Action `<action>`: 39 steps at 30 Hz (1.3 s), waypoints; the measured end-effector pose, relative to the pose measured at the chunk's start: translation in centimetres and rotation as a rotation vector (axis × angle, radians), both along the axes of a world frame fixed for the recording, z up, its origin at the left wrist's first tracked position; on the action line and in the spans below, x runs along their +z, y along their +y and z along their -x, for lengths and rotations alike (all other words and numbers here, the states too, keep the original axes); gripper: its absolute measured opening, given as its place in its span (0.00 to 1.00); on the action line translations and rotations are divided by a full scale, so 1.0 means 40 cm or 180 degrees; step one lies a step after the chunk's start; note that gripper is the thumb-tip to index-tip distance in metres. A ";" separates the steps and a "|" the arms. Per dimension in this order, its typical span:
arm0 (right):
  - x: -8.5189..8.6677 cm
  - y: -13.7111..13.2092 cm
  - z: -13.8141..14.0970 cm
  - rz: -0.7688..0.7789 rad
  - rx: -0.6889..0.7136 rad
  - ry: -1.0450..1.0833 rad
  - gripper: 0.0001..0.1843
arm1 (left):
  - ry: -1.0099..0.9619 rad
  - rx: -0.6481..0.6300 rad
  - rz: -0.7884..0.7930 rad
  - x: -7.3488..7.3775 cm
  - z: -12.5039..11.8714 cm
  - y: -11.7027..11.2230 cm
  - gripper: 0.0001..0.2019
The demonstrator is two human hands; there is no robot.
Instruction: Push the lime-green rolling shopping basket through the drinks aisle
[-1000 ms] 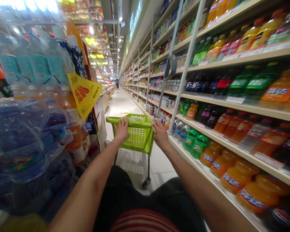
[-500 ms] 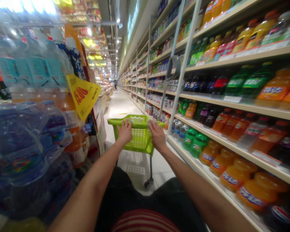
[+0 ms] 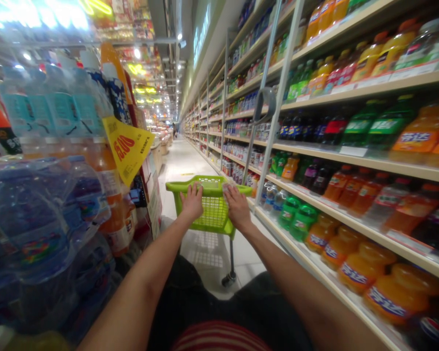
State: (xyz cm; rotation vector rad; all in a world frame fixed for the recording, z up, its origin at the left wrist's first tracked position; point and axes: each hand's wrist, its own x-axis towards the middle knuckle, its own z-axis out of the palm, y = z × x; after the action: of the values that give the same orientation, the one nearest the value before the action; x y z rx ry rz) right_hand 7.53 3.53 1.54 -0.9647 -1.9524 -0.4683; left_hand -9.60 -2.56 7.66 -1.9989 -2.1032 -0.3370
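Observation:
A lime-green shopping cart [image 3: 212, 209] stands in front of my knees, with its slatted basket and one caster showing below. My left hand [image 3: 192, 201] lies over the left part of its handle bar, fingers bent across the top and thumb to the left side. Over the right part of the same bar is my right hand [image 3: 237, 202], its fingers close together. A pale patch shows beside the fingers of each hand; I cannot tell what it is. Between the two hands a stretch of handle is bare. The inside of the basket is mostly hidden.
Tall shelves [image 3: 336, 151] of drink bottles line the right side, with a grey ring [image 3: 265, 105] on an upright. Close on the left are stacked, wrapped bottles [image 3: 40, 219] and a yellow price sign [image 3: 127, 148]. A pale tiled aisle [image 3: 179, 156] runs ahead, with a distant person.
The cart and both hands sit slightly farther right and lower in the picture. The hands keep their places on the handle. The surroundings have barely shifted.

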 end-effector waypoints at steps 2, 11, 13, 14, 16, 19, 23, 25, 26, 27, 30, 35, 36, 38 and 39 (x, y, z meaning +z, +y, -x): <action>0.002 0.013 -0.036 0.0016 -0.0201 0.0159 0.24 | -0.0008 -0.0003 0.0011 0.000 -0.001 0.000 0.40; 0.009 -0.010 0.021 0.0030 -0.0113 0.0082 0.27 | -0.0052 -0.0014 -0.0040 -0.004 -0.018 0.001 0.39; 0.007 -0.020 0.049 0.0001 0.0047 -0.0057 0.28 | -0.0026 -0.0031 -0.0047 -0.004 -0.017 0.001 0.39; 0.005 -0.021 0.053 -0.0006 0.0090 -0.0105 0.28 | -0.0010 -0.0032 -0.0037 -0.005 -0.016 0.001 0.39; 0.003 -0.016 0.038 -0.0001 0.0076 -0.0134 0.28 | 0.0022 -0.0027 -0.0028 -0.006 -0.012 0.002 0.40; 0.002 0.001 -0.015 0.0020 -0.0178 0.0041 0.26 | 0.0037 -0.0029 -0.0061 -0.011 -0.007 0.005 0.40; 0.004 0.002 -0.032 0.0004 -0.0381 0.0234 0.27 | 0.0031 -0.0028 -0.0126 -0.023 -0.009 0.009 0.41; 0.001 -0.011 0.003 -0.0004 -0.0219 0.0069 0.27 | 0.0042 -0.0037 -0.0194 -0.027 -0.010 0.010 0.40; 0.000 -0.018 0.025 -0.0012 -0.0105 -0.0042 0.27 | 0.0054 -0.0045 -0.0216 -0.028 -0.009 0.010 0.40; -0.002 -0.025 0.045 -0.0022 0.0001 -0.0140 0.27 | 0.0071 -0.0057 -0.0223 -0.029 -0.008 0.009 0.40; -0.003 -0.030 0.069 -0.0036 0.0149 -0.0261 0.27 | 0.0125 -0.0076 -0.0163 -0.025 0.000 0.005 0.40; 0.017 0.005 -0.018 0.0001 -0.0233 0.0055 0.26 | 0.0126 -0.0118 -0.0132 -0.021 0.005 0.001 0.41; 0.022 0.009 -0.032 0.0011 -0.0326 0.0115 0.26 | 0.0109 -0.0114 -0.0152 -0.022 0.004 0.001 0.40; 0.029 0.009 -0.036 0.0040 -0.0390 0.0118 0.26 | 0.0072 -0.0099 -0.0190 -0.025 -0.001 0.002 0.40; 0.030 0.004 -0.026 0.0053 -0.0347 0.0057 0.27 | 0.0060 -0.0094 -0.0208 -0.027 -0.004 0.002 0.39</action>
State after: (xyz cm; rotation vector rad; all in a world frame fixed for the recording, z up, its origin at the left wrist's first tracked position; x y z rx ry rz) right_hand 8.56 3.71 2.73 -1.0864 -1.8971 -0.5038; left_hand -9.45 -2.47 6.60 -1.9902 -2.0266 -0.3854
